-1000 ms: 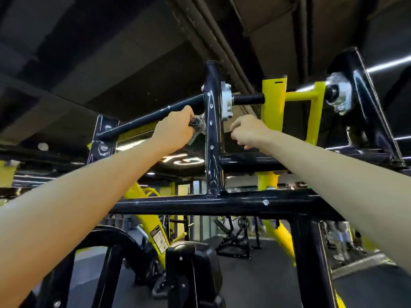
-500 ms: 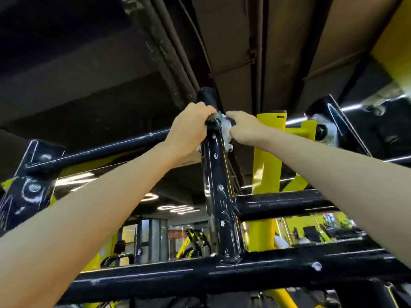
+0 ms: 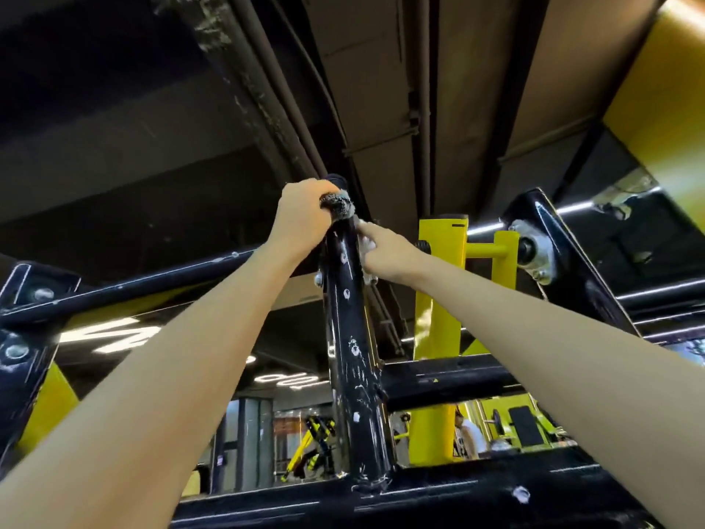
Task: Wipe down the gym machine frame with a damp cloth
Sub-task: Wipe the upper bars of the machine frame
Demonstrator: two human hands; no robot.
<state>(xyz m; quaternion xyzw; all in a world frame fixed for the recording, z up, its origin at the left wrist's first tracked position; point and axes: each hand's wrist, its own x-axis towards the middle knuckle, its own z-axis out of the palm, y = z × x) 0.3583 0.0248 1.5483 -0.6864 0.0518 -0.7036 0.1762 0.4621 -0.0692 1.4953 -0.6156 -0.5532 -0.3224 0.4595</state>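
A black upright post (image 3: 353, 368) of the gym machine frame rises from a black crossbar (image 3: 438, 498) in the middle of the head view. My left hand (image 3: 303, 219) is raised to the post's top and is closed on a dark grey cloth (image 3: 337, 203), which presses against the post's upper left side. My right hand (image 3: 385, 252) is on the right side of the post just below, over a white bearing plate, fingers curled against it. Whether it grips the plate is hard to tell.
A second black bar (image 3: 126, 288) runs left from the post to a bolted bracket (image 3: 23, 318). A yellow lever arm (image 3: 438, 337) and another black upright (image 3: 564, 257) stand to the right. Ceiling pipes (image 3: 290, 93) run overhead. Other machines and a person (image 3: 467, 437) show far below.
The view has tilted further upward. My left hand has kept the cloth at the post's top, and my right hand has dropped slightly down the post's right side.
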